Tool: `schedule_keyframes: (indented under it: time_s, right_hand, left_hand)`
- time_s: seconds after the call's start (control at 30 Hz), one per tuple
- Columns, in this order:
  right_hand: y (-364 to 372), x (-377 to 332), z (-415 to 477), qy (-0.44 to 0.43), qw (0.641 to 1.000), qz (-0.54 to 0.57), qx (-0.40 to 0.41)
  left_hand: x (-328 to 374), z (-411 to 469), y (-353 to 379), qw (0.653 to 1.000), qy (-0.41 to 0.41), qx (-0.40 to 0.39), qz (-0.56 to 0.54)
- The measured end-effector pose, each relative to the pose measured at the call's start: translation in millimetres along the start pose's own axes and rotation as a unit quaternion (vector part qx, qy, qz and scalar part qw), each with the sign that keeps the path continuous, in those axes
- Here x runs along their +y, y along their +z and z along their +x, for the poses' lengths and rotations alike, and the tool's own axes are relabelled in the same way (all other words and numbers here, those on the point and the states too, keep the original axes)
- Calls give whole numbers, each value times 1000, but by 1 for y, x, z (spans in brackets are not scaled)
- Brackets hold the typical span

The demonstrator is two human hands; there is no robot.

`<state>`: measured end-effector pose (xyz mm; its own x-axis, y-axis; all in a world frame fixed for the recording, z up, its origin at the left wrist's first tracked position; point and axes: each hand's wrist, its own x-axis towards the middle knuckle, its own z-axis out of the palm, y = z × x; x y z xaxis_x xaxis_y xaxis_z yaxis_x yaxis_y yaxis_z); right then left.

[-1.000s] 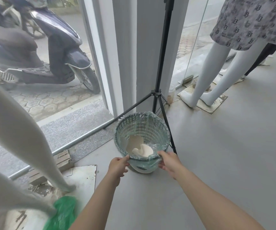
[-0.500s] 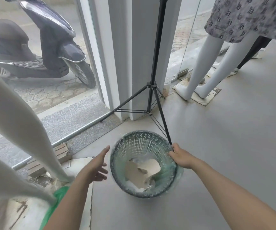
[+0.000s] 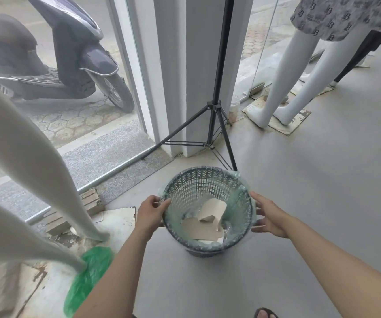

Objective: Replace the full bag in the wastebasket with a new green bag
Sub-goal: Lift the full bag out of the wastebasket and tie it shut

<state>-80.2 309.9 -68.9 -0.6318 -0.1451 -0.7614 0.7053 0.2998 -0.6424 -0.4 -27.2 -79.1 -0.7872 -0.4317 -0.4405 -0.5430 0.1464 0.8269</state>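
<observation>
A dark green mesh wastebasket [image 3: 198, 185] stands upright on the grey floor. A thin translucent green bag [image 3: 239, 204] lines it and folds over the rim. Beige paper scraps [image 3: 210, 214] lie inside. My left hand [image 3: 150, 212] is at the left rim, with thumb and fingers pinched on the bag's edge. At the right rim, my right hand [image 3: 268, 216] rests against the bag's overhang with its fingers spread. A crumpled new green bag [image 3: 88, 278] lies on the floor at the lower left, apart from both hands.
A black tripod [image 3: 214, 106] stands just behind the basket, one leg ending by its far rim. White mannequin legs [image 3: 24, 157] rise at the left, over the new bag, and another mannequin [image 3: 283, 88] stands at the right. A pillar [image 3: 173, 65] and glass lie behind.
The basket, tilted toward me a second ago, now stands upright. My left hand let go, then came back to pinch the bag at the left rim. My right hand slid to the right side.
</observation>
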Motion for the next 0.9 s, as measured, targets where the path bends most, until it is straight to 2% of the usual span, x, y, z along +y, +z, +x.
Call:
schedule_keyframes:
  time_s: [0.13, 0.23, 0.3, 0.37, 0.47, 0.57, 0.67, 0.73, 0.8, 0.9]
  right_hand:
    - [-1, 0, 1, -36, 998, 38, 32]
    - [-7, -1, 6, -45, 995, 34, 76]
    - [-14, 0, 12, -55, 991, 23, 116]
    - [-23, 4, 24, -76, 987, 3, 138]
    - [-18, -6, 9, -116, 975, -55, 184]
    - [-15, -18, -5, -162, 954, -98, 232]
    - [-12, -27, -13, -113, 979, -33, 168]
    - [-10, -31, -18, -42, 993, -22, 107]
    - [-11, -26, -20, 6, 999, -16, 42]
    - [-7, -10, -34, 7, 999, -54, 7]
  left_hand:
    - [4, -6, 5, 997, -18, -37, -62]
    - [4, -3, -2, 987, -73, -90, -110]
    - [0, 1, -10, 981, -91, -126, -113]
    - [-4, 5, -16, 984, -85, -129, -91]
    - [-5, 8, -20, 996, -36, -65, -51]
    - [-5, 6, -17, 995, 34, 51, 83]
    - [3, -2, -12, 993, 9, 70, 94]
    - [13, -13, -13, 997, -50, 13, 63]
    - [19, -24, -19, 990, -105, -83, 37]
    - [22, -39, -29, 957, -157, -229, 81]
